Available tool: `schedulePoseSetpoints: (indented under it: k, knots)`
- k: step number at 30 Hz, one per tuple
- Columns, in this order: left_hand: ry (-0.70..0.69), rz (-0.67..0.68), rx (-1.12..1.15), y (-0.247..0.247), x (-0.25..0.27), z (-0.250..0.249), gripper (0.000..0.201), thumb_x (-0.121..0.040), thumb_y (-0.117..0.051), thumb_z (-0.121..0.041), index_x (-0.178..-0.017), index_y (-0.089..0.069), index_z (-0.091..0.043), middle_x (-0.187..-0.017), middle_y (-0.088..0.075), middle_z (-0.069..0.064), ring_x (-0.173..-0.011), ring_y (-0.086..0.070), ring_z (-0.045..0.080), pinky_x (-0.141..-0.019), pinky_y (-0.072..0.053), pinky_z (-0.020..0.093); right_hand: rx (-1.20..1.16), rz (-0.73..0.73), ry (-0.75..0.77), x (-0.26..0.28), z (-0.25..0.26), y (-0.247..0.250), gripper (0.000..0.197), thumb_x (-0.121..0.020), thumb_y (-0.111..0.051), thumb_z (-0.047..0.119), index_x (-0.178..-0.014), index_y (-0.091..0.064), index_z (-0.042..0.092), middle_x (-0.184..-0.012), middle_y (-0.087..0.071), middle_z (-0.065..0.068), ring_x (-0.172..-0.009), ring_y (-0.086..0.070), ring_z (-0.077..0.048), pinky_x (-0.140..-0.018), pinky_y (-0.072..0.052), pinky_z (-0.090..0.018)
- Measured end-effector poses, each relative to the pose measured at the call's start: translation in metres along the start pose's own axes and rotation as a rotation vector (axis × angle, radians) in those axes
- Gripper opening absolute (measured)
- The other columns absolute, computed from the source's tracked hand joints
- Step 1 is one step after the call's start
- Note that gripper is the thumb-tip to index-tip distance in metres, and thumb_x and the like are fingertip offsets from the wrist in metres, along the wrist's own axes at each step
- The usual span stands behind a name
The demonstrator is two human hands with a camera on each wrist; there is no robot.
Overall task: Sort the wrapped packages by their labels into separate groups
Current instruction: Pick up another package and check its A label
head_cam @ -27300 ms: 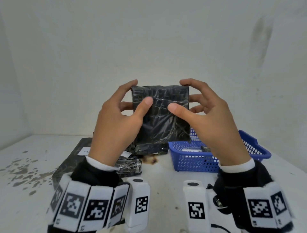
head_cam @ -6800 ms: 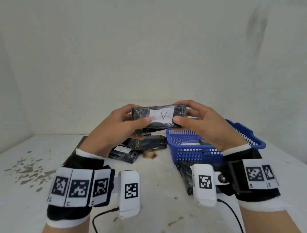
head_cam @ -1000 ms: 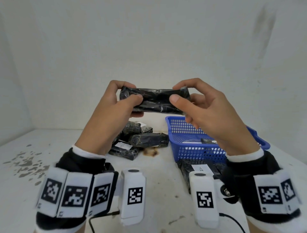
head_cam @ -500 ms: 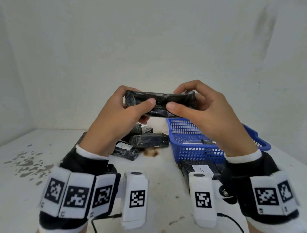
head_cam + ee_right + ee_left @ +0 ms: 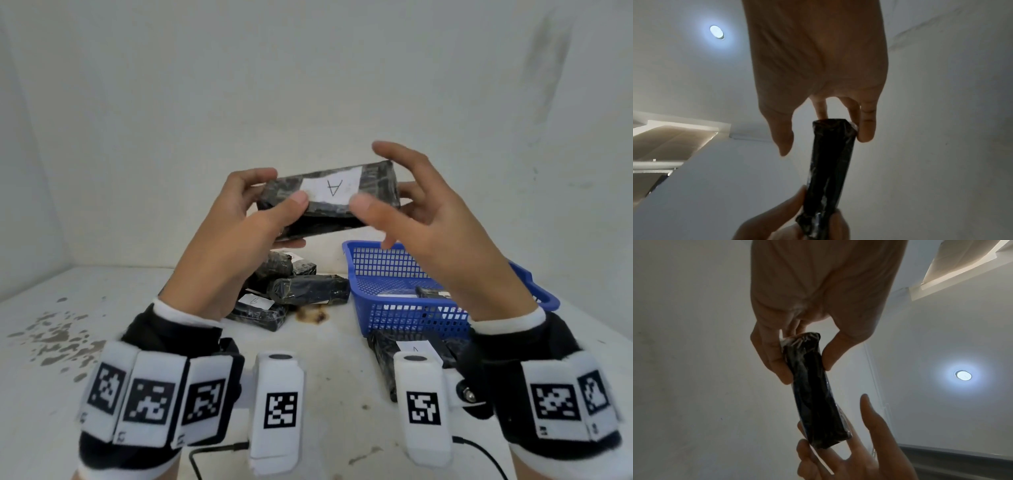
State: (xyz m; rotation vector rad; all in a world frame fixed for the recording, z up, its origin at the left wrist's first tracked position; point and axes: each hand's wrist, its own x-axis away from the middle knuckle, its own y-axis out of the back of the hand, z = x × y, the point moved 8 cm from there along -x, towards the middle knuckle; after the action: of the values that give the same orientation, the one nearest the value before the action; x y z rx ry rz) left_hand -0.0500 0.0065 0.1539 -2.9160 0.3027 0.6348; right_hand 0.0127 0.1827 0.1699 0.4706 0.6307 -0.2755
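left hand [image 5: 233, 236] pinching package [image 5: 329, 202], right hand [image 5: 435, 219] loosened

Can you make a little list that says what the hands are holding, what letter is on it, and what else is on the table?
held thing: black wrapped package
label on it: white, letter A, seen upside down
left hand: grips the package's left end
right hand: fingers loose at the right end
blue basket: on the table, right
pile of packages: on the table, left of the basket
package by basket: lies in front of it
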Motion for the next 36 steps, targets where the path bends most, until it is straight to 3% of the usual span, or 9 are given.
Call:
schedulePoseSetpoints:
  k: [2, 6, 11, 14, 20, 23, 29, 32, 36]
  knots:
    - [-0.027, 0.028, 0.039, -0.001, 0.000, -0.002, 0.041, -0.088, -0.066, -0.009, -0.127, -0.051, -0.013, -0.122, -0.062, 0.002, -0.095, -0.071, 0.019, -0.084, -0.059, 0.036, -0.058, -0.006, -0.019, -0.001, -0.002, 0.000, 0.066, -0.076, -0.068, 0.056, -0.137, -0.050, 0.039, -0.107, -0.072, 0.004, -0.077, -0.068, -0.012, -0.076, -0.056, -0.024]
    - [-0.030, 0.088, 0.015, -0.006, 0.001, -0.003, 0.038, -0.086, -0.071, -0.017, -0.121, -0.058, -0.012, -0.113, -0.070, 0.009, -0.100, -0.071, 0.020, -0.094, -0.054, 0.035, -0.164, -0.020, -0.013, -0.002, -0.004, 0.001, 0.040, -0.092, -0.070, 0.018, -0.129, -0.058, 0.026, -0.094, -0.075, -0.007, -0.071, -0.069, -0.016, -0.076, -0.059, -0.029]
    - [-0.035, 0.092, 0.006, -0.007, 0.001, -0.004, 0.019, -0.095, -0.057, -0.019, -0.111, -0.060, -0.009, -0.099, -0.072, 0.010, -0.086, -0.072, 0.026, -0.083, -0.059, 0.033, -0.109, -0.015, -0.027, 0.000, -0.003, 0.001, 0.022, -0.091, -0.069, 0.029, -0.112, -0.067, 0.035, -0.082, -0.071, -0.001, -0.058, -0.057, -0.009, -0.064, -0.053, -0.024]
    - [-0.050, 0.092, 0.010, -0.006, 0.001, -0.005, 0.011, -0.098, -0.053, -0.018, -0.103, -0.060, -0.012, -0.096, -0.071, 0.012, -0.080, -0.072, 0.027, -0.081, -0.060, 0.035, -0.093, -0.010, -0.035, 0.001, -0.002, 0.000, 0.021, -0.086, -0.067, 0.044, -0.106, -0.070, 0.037, -0.087, -0.073, -0.005, -0.055, -0.054, -0.011, -0.067, -0.053, -0.028]
    - [-0.105, 0.110, -0.055, -0.009, 0.003, -0.009, 0.015, -0.089, -0.064, -0.026, -0.099, -0.060, -0.016, -0.086, -0.074, 0.005, -0.078, -0.073, 0.022, -0.083, -0.059, 0.041, -0.085, -0.042, -0.019, 0.003, 0.004, 0.001, 0.023, -0.080, -0.066, 0.051, -0.094, -0.071, 0.033, -0.083, -0.069, 0.008, -0.052, -0.053, -0.002, -0.058, -0.047, -0.017]
    - [-0.114, 0.110, -0.088, -0.011, 0.004, -0.008, 0.028, -0.079, -0.072, -0.031, -0.100, -0.061, -0.016, -0.087, -0.075, 0.004, -0.078, -0.074, 0.023, -0.084, -0.059, 0.043, -0.070, -0.069, -0.012, 0.002, 0.003, 0.002, 0.017, -0.084, -0.070, 0.046, -0.093, -0.071, 0.032, -0.085, -0.071, 0.006, -0.064, -0.063, -0.005, -0.059, -0.049, -0.015]
    - [-0.111, 0.074, -0.155, -0.011, 0.006, -0.007, 0.029, -0.080, -0.073, -0.032, -0.102, -0.059, -0.018, -0.081, -0.074, 0.000, -0.064, -0.073, 0.021, -0.056, -0.060, 0.031, -0.099, -0.080, -0.016, 0.001, -0.001, 0.001, 0.019, -0.081, -0.079, 0.035, -0.096, -0.071, 0.028, -0.094, -0.075, 0.002, -0.086, -0.074, -0.022, -0.077, -0.062, -0.037]
    - [-0.116, 0.059, -0.202, -0.009, 0.006, -0.010, 0.031, -0.078, -0.072, -0.042, -0.099, -0.059, -0.024, -0.083, -0.072, -0.004, -0.057, -0.071, 0.020, -0.039, -0.044, 0.021, -0.111, -0.058, -0.008, 0.002, 0.001, -0.001, 0.019, -0.080, -0.080, 0.031, -0.096, -0.070, 0.029, -0.097, -0.075, 0.001, -0.086, -0.073, -0.022, -0.075, -0.060, -0.033]
    - [-0.053, 0.084, -0.127, -0.012, 0.006, -0.006, 0.046, -0.078, -0.054, -0.061, -0.100, -0.061, -0.021, -0.089, -0.072, 0.000, -0.066, -0.072, 0.020, -0.044, -0.045, 0.024, -0.136, -0.011, 0.033, 0.003, 0.007, -0.004, 0.024, -0.080, -0.079, 0.024, -0.101, -0.069, 0.030, -0.098, -0.074, 0.002, -0.086, -0.071, -0.021, -0.074, -0.056, -0.026]
